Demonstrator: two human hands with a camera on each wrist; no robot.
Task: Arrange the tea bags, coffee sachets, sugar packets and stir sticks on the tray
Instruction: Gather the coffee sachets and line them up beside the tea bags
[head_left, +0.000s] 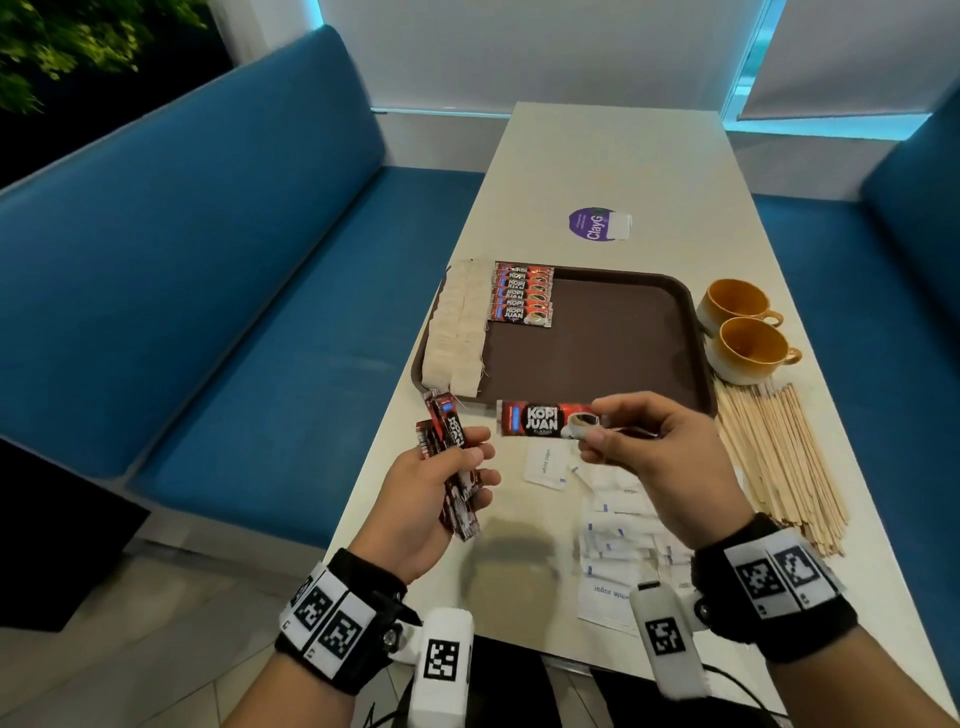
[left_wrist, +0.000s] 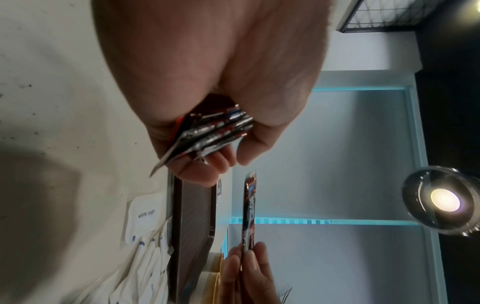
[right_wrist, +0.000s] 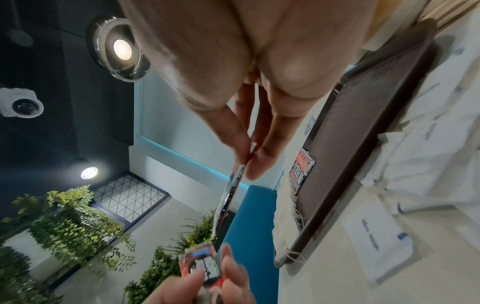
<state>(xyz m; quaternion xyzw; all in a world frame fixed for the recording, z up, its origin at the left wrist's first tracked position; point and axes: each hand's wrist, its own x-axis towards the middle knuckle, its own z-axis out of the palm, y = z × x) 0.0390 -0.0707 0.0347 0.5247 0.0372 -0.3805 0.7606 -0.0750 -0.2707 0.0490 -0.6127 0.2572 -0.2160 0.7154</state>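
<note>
**Inspector A:** Right hand (head_left: 670, 467) status?

**Inspector B:** Raised over the near edge of the tray (head_left: 597, 353). Thumb and fingers (head_left: 597, 444) pinch the right end of one coffee sachet (head_left: 540, 420), held level, label up, clear of the desk (head_left: 613, 161).

**Inspector A:** Left hand (head_left: 431, 493)?

**Inspector B:** At 9 o'clock from the right hand, off the desk's left edge. Its fingers are curled round a bundle of sachets (head_left: 454, 462), thumb pressed on top. The wrist view shows several sachet edges (left_wrist: 207, 133) stacked in the grip; I cannot count them.

**Inspector A:** Tray contents?

**Inspector B:** Tea bags (head_left: 457, 327) in two columns along the 9 o'clock side. A stack of sachets (head_left: 522, 296) just beside them, toward 11 o'clock.

**Inspector A:** Items off the tray?

**Inspector B:** Sugar packets (head_left: 613, 540) scattered at 6 o'clock of the tray, under the right hand. Stir sticks (head_left: 779, 457) heaped at 4 o'clock. Two cups (head_left: 743, 327) touching each other, just beside the tray at 3 o'clock. A purple sticker (head_left: 597, 223) at 12 o'clock.
</note>
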